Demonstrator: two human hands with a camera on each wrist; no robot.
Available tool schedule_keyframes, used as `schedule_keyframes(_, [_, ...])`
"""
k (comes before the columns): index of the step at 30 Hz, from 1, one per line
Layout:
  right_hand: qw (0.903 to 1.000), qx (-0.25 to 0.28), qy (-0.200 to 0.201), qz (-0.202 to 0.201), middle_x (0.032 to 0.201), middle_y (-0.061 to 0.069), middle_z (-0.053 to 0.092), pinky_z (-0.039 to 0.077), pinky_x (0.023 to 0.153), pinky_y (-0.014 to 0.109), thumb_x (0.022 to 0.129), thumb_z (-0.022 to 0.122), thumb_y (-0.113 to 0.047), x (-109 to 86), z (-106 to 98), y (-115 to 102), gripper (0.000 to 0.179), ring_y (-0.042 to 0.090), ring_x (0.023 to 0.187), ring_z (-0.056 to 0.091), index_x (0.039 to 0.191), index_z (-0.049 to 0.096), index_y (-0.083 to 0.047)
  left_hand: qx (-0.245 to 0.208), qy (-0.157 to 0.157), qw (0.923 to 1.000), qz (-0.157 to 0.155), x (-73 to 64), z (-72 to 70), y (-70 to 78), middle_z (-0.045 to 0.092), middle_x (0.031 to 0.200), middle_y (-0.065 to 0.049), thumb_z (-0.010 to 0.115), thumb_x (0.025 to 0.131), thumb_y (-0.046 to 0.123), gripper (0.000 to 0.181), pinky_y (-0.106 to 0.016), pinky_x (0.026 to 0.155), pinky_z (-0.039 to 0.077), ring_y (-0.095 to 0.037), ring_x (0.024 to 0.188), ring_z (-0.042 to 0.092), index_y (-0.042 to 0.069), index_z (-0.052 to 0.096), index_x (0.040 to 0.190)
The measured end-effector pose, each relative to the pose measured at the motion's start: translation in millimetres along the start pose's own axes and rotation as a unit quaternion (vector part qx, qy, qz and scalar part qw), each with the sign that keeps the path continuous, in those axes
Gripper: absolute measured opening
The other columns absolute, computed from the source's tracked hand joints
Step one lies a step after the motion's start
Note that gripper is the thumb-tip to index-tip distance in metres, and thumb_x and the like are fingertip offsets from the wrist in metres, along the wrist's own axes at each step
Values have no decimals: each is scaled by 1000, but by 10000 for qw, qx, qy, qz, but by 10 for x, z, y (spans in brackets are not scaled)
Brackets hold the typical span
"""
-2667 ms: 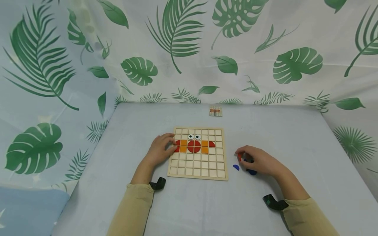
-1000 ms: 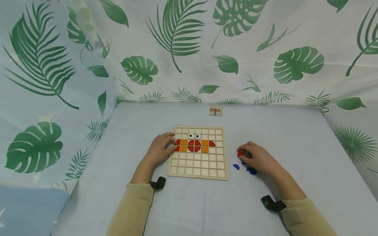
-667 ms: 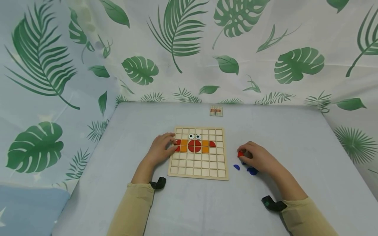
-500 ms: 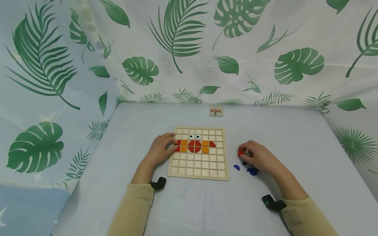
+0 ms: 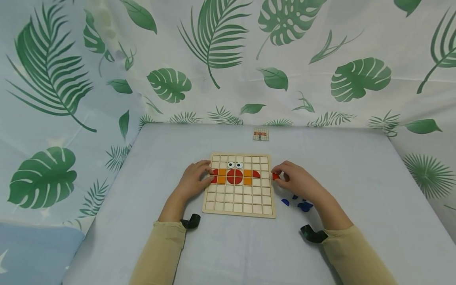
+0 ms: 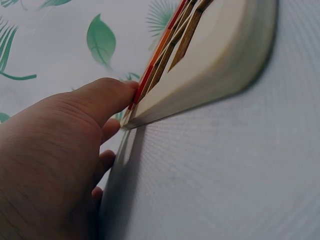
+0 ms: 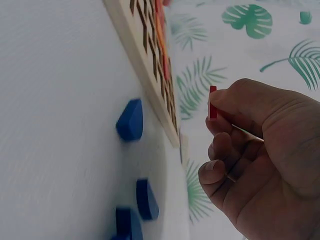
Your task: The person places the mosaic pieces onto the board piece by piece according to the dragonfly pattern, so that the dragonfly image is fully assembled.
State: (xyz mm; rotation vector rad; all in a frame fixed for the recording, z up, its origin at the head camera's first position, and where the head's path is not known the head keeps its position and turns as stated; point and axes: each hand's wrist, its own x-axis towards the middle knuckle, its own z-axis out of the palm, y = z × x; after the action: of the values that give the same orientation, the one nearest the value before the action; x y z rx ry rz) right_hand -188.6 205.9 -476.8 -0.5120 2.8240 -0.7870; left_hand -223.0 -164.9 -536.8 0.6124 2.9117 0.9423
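Note:
A square wooden grid board (image 5: 240, 200) lies on the table with red, orange and eye tiles set in its cells. My left hand (image 5: 192, 181) rests at its left rim, fingers loosely bent; in the left wrist view the thumb (image 6: 112, 96) touches the rim by a red tile. To the right of the board, my right hand (image 5: 298, 179) pinches a small red tile (image 7: 213, 102) between thumb and index finger. That tile stands edge-on in the right wrist view, its full outline hidden. Below this hand lie several blue pieces (image 5: 305, 206), one half-round (image 5: 285, 202) apart on the left.
A small pattern card (image 5: 261, 134) with a similar red and orange design lies behind the board. Leaf-printed cloth (image 5: 228, 87) hangs at the back and sides of the pale table (image 5: 221, 253).
My right hand has lifted the red tile from beside the blue pieces and moved left and away from me, near the board's right rim. The left hand has stayed in place.

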Motion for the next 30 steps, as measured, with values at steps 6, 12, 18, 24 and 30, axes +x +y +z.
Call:
schedule_keyframes(6, [9997,71,-102,-218,100,2,58,44,62,26,91,69,-19,145,72,-106,27,15,81,50,117,66,-12,-3,15,10000,21,6,-3,-1,49,150,-5,67,94,31,12,-57,123,20,-28,143,41,22,60,98])
schedule_keyframes(12, [9989,276,-331,-173,104,2,60,48,69,28,91,69,-20,258,185,-178,26,16,85,53,116,66,-13,4,-9,10000,-13,7,-3,0,49,150,-4,66,95,32,12,-56,124,19,-27,143,40,23,60,98])
schedule_keyframes(18, [9981,374,-418,-254,115,4,63,53,83,34,91,67,-16,315,293,-201,26,17,95,57,116,66,-11,3,11,10000,-27,6,7,-7,49,149,-3,66,95,32,12,-55,124,19,-27,143,41,24,59,97])
schedule_keyframes(24, [9984,171,-409,-351,115,6,62,54,87,38,90,67,-15,331,370,-236,24,18,95,58,115,67,-11,53,55,10000,57,7,6,-16,50,148,-4,66,95,32,12,-57,123,21,-27,142,42,23,60,98])
schedule_keyframes(30, [9989,-187,-358,-231,112,3,61,53,86,38,91,68,-18,324,398,-306,24,17,91,56,115,67,-14,48,47,9999,76,3,-8,-1,50,149,-4,66,95,32,12,-57,123,21,-28,142,42,23,60,97])
